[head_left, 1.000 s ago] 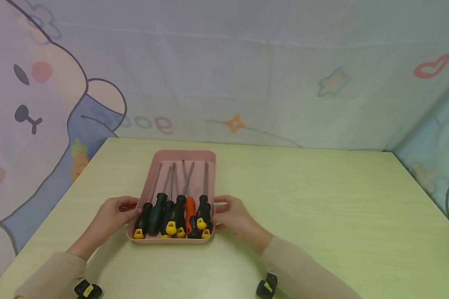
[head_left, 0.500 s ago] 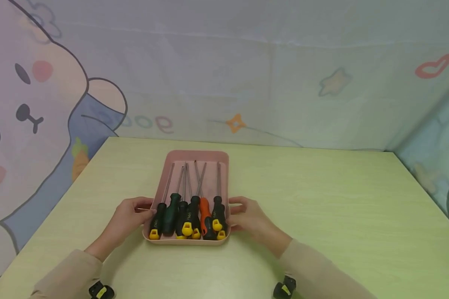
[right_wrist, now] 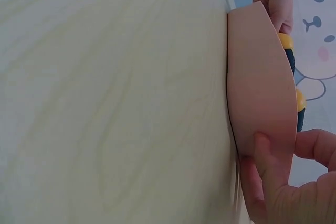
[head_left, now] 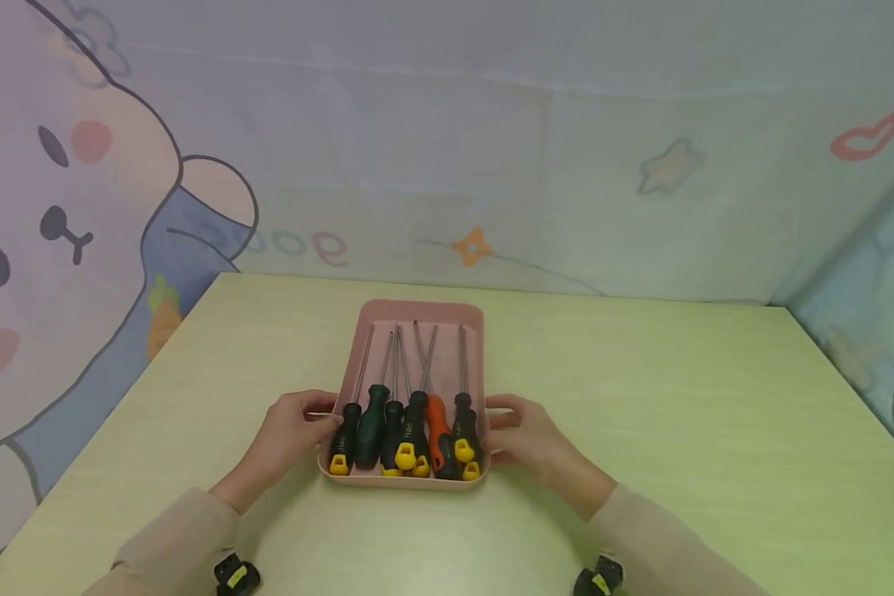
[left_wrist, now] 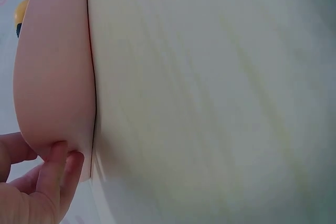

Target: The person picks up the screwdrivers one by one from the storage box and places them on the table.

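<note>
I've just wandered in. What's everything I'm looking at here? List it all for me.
Tray: one, pink, between the two hands.
Black-handled screwdrivers: six, as far as their overlap shows; black with yellow ends, in the tray.
Green-handled screwdriver: one, dark green, in the tray's left half.
Orange-handled screwdriver: one, orange and black, in the tray's right half.
Table: one, pale yellow-green, below the tray.
Backdrop: one, pale blue-grey with cartoon prints, behind the table.
Wrist devices: two, black and yellow, one by each cuff.
Sleeves: two, beige, on the forearms.
Left hand: one, gripping the tray's left side.
Right hand: one, gripping its right side.
</note>
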`<state>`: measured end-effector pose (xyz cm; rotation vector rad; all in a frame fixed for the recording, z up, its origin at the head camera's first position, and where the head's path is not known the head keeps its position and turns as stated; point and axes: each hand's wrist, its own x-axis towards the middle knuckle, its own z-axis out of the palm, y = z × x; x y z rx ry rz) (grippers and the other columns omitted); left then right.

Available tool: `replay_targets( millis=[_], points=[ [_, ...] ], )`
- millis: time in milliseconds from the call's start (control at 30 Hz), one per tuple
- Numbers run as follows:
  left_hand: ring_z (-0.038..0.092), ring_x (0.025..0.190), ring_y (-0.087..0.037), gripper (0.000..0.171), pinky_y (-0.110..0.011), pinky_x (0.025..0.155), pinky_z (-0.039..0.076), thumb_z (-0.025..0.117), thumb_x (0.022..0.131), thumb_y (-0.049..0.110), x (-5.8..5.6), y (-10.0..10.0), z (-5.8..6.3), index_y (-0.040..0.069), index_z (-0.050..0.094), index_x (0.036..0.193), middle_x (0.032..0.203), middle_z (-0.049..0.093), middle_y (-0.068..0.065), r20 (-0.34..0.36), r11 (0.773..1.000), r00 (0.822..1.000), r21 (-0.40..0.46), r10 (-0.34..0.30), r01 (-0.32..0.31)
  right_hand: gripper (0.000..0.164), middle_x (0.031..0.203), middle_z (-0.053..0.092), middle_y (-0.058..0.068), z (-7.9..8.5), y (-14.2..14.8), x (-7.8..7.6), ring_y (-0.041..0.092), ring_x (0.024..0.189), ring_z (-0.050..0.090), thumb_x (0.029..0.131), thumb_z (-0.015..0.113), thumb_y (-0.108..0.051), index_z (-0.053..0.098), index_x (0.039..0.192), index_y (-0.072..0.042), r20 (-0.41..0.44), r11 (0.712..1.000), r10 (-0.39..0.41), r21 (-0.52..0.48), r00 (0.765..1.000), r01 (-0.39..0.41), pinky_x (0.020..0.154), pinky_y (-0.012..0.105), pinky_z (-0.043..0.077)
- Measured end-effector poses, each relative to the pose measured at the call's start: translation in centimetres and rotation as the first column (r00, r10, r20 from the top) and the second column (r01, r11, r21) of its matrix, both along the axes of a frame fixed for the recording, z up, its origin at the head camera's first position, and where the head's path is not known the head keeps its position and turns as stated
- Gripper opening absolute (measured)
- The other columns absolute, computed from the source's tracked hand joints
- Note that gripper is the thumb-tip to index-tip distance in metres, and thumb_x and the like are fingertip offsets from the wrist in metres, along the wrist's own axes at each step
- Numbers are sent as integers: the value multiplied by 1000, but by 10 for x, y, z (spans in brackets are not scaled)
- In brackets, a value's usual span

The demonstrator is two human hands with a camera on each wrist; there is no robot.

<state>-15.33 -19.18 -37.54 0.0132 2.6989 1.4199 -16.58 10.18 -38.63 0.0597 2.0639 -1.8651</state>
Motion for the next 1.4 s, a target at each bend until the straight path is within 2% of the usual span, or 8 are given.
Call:
replay_targets(
  millis=[367,600,933,1133,1400],
  points=[
    [61,89,-26,29,-34,76,55,62,86,0,-10,22,0,-9,59,113,100,64,-16,5,999,999,6,-45,45,55,117,54,28,-2,27,0,28,91,61,80,59,10,40,131,8,23,999,21,-30,1000,-20,75,43,55],
    [63,84,-24,27,-33,72,56,63,82,-4,-14,38,-2,-11,60,108,93,65,-16,-16,999,999,26,-42,42,59,119,51,30,-1,44,0,26,91,61,79,59,9,35,134,10,20,997,59,-46,998,-58,75,43,55],
    [60,76,-19,25,-28,64,55,63,79,-5,-21,62,-2,-9,61,104,86,64,-12,-10,998,1000,60,-24,24,63,118,51,28,3,69,-2,22,90,61,82,58,8,28,137,11,35,994,88,-73,996,-85,76,42,55],
    [59,74,-17,25,-27,64,55,63,78,-5,-22,73,-1,-8,61,103,84,63,-11,-21,997,1000,72,-23,24,64,114,53,24,5,80,-3,21,89,60,82,58,8,26,137,11,40,994,90,-72,995,-87,75,40,55],
    [59,74,-18,26,-28,64,55,63,78,-5,-24,85,-4,-8,61,104,87,63,-12,8,993,1000,121,-15,13,66,113,54,21,7,92,-3,20,89,60,80,58,8,26,138,11,40,995,93,-49,995,-91,74,38,56]
  ],
)
